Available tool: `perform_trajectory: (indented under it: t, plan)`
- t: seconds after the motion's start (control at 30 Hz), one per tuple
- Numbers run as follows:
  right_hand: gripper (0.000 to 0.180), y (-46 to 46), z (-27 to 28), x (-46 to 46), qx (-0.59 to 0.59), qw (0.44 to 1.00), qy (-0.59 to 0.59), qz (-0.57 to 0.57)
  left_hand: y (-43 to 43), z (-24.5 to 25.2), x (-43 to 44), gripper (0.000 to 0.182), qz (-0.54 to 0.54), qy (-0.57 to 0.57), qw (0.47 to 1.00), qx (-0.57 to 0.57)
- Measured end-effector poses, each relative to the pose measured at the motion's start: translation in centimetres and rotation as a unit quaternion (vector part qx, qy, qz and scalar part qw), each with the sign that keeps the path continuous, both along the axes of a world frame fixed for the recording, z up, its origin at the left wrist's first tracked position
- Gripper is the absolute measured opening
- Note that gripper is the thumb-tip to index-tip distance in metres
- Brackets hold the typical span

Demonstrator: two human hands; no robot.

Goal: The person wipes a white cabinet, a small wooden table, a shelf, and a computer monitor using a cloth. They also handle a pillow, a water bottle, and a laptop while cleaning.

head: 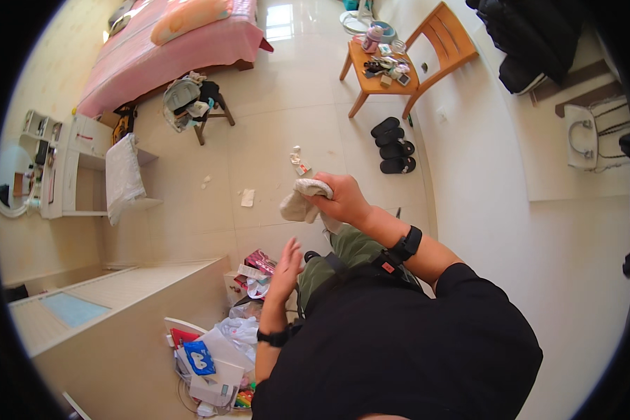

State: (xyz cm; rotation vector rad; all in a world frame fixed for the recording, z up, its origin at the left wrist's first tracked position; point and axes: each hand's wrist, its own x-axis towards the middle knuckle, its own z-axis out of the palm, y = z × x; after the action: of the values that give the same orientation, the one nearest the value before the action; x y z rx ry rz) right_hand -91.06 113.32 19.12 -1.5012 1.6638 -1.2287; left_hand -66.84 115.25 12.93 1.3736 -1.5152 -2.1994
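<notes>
A crumpled light-grey cloth (296, 206) is gripped in my right hand (345, 198), held out in front of me above the tiled floor (273, 131). Part of the cloth hangs below the fist. My left hand (285, 274) is raised near my left thigh, fingers extended and holding nothing. Beyond the cloth, a small red-and-white box (303, 168) and crumpled white paper (295, 155) lie on the floor. Farther left is a flat piece of white paper (248, 198), with small white scraps (206, 182) beyond it.
Black slippers (397, 152) line the right wall. A wooden chair (420, 52) bears bottles and small items. A stool (203, 126) piled with clothes stands before the pink bed (210, 47). Plastic bags (241, 331) and boxes crowd my left side beside a white cabinet (126, 325).
</notes>
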Motion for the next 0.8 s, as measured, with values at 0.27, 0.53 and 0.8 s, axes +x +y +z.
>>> perform_trajectory:
  t: [0.27, 0.53, 0.8]
  plan:
    - [0.028, -1.0, 0.3, -7.1, -0.066, 0.987, -0.124, -0.072, -5.5, 0.6, -15.3, 0.07, 0.062, 0.293, 0.94, 0.165]
    - [0.041, -1.2, -5.1, -21.2, 0.035, 0.996, -0.031, 0.079, -10.0, -1.6, -28.8, 0.048, 0.108, 0.196, 0.962, 0.154]
    - [0.019, -4.5, -6.3, -27.6, -0.038, 0.975, -0.017, 0.217, -15.0, -2.2, -35.4, 0.03, 0.256, 0.107, 0.948, 0.153]
